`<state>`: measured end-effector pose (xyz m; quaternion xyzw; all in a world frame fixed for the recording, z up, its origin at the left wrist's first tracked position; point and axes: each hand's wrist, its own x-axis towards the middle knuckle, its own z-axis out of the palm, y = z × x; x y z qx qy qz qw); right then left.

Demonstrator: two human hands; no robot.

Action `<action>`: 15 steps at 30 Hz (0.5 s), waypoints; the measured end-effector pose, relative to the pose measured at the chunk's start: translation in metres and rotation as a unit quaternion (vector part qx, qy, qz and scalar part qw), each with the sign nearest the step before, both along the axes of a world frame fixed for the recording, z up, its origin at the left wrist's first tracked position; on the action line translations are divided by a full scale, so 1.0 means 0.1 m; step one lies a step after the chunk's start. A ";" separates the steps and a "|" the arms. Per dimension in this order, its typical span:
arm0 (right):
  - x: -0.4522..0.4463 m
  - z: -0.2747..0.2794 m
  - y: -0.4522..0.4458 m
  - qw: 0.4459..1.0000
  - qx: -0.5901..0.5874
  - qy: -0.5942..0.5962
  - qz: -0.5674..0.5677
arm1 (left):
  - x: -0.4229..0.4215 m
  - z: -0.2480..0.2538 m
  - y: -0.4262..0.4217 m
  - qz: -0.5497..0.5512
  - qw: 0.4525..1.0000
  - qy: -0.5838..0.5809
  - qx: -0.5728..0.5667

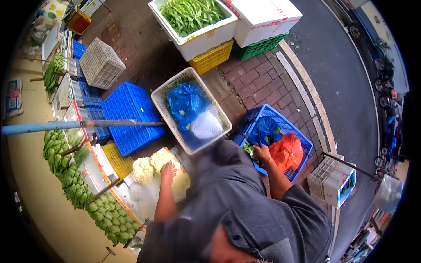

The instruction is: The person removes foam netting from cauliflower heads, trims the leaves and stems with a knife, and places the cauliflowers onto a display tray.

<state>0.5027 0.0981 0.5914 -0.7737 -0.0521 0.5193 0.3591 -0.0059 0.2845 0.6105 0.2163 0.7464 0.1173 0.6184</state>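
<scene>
My left hand (167, 172) is over the cauliflower heads (144, 171) on the stall at my left, with its fingers apart and nothing visible in it. Whether it touches a head I cannot tell. At my right, my right hand (263, 153) is closed on the gathered top of a blue plastic bag (265, 128) in a blue crate (299, 127). Leafy greens show around that bag, and a tied red plastic bag (287, 151) lies beside it. Ahead of me a white basket (225, 115) holds another blue bag (186, 98) and a white foam-netted bundle (206, 126).
A blue pole (66, 126) crosses from the left to the white basket. An upturned blue crate (131, 116) stands left of it. Foam boxes, one with green vegetables (190, 17), sit on crates ahead. Lettuce (109, 215) lines the stall. A road (346, 96) runs at right.
</scene>
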 end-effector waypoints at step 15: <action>1.98 -0.18 0.53 0.996 -0.050 -0.056 -0.052 | 1.29 -0.48 0.57 -0.030 0.999 0.044 -0.007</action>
